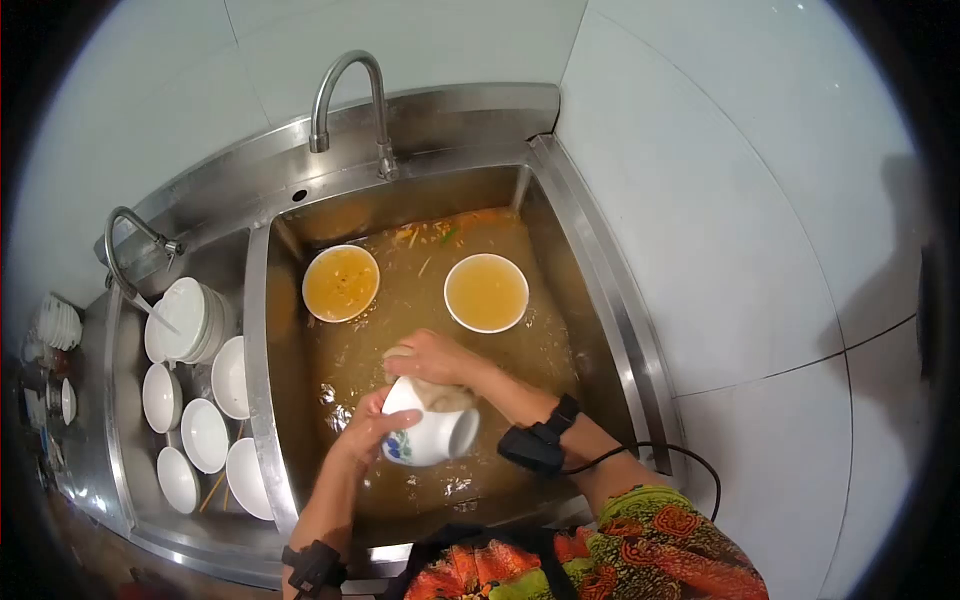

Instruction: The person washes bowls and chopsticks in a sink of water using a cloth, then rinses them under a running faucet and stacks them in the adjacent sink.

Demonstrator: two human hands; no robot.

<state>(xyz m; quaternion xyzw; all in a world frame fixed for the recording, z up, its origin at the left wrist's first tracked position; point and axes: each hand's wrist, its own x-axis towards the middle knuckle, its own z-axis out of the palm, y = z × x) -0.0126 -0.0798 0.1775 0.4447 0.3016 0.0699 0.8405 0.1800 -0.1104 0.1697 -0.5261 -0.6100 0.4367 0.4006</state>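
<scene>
A white bowl with a blue and green pattern (425,442) is tilted on its side above the murky water, its foot toward the right. My left hand (372,428) grips it, thumb across the outside. My right hand (432,357) is closed round a pale cloth (446,398) pressed against the bowl's upper side. Two more bowls sit in the same basin, both full of cloudy yellowish liquid: one (341,284) at the back left, the other (487,293) at the back right.
Around the basin runs a steel rim (610,300). A tall faucet (383,120) stands behind it. The left basin holds several white bowls (205,436) and a stack (190,318) under a second faucet (118,255). More dishes (60,322) stand at far left.
</scene>
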